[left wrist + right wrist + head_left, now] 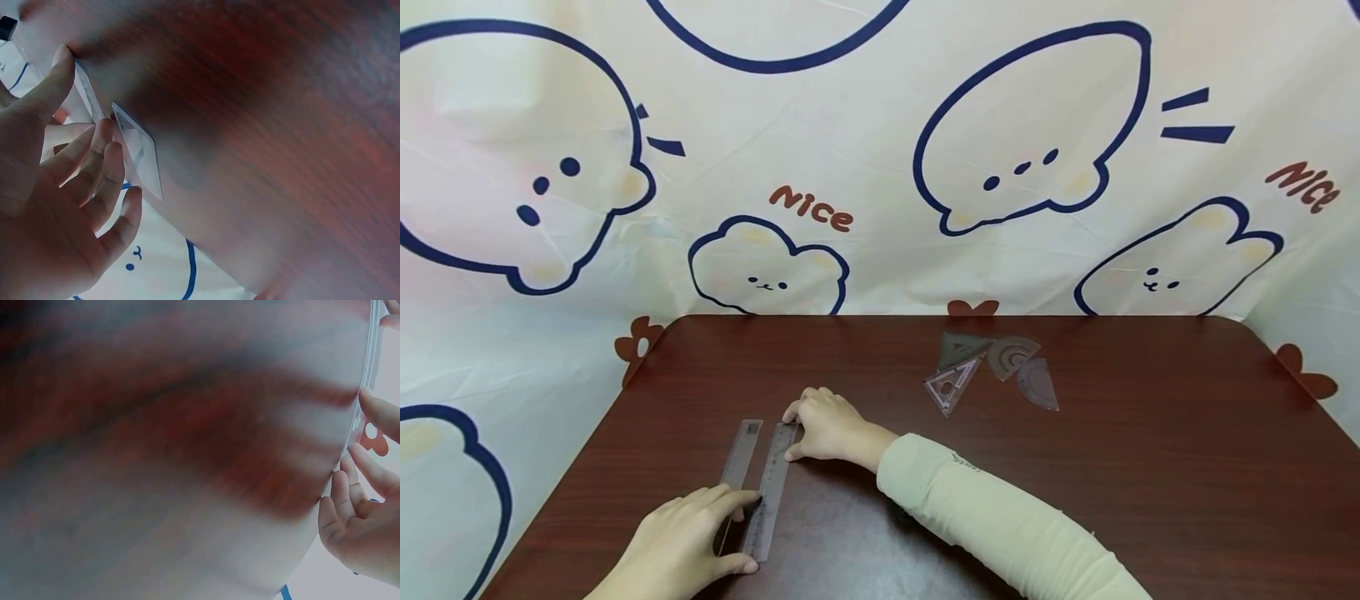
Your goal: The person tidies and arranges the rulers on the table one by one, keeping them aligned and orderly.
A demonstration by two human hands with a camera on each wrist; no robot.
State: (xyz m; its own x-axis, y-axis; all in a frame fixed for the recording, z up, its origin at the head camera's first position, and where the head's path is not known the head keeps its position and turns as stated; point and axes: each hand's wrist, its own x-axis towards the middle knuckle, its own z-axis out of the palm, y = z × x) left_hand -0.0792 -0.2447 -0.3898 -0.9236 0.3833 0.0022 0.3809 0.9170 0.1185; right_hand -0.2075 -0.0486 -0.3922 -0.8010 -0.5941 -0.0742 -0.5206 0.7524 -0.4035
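Our left hand (681, 533) and right hand (832, 425) touch one clear ruler (775, 492), flat on the surface (1075, 483), each grip loosely spread (thumbs apart from fingers). If we push unevenly, it could skew into the second ruler (742, 454).

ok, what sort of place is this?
Probably a makeshift recording booth: cartoon-printed sheeting behind and beside a dark wood-grain table, with clear rulers and protractors on it.
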